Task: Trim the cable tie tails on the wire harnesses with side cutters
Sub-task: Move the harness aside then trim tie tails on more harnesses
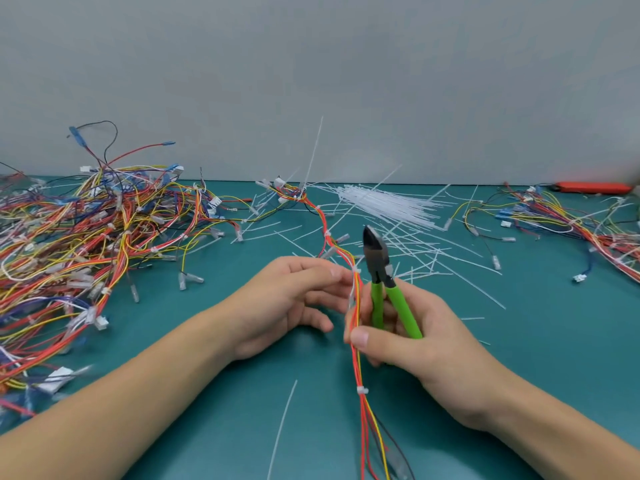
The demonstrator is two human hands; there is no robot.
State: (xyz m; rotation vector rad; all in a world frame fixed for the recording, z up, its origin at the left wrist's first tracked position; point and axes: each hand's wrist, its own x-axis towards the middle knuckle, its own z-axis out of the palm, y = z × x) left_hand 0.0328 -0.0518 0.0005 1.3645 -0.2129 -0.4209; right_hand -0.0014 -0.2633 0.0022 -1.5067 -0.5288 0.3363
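Meanwhile, right hand fingers grip side cutters; left hand pinches harness.

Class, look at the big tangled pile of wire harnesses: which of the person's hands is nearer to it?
Left. The left hand lies just right of the harness pile; the right hand, holding the side cutters, is farther right.

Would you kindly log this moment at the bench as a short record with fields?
surface: teal mat
left hand: fingertips pinch the harness in hand
right hand: grips the side cutters by the green handles, thumb pressing the same harness
cutter jaws: pointing up and away, nothing between them
left pile: tangled harnesses
right pile: more harnesses
far centre: bundle of white cable ties
scattered: cut tie tails
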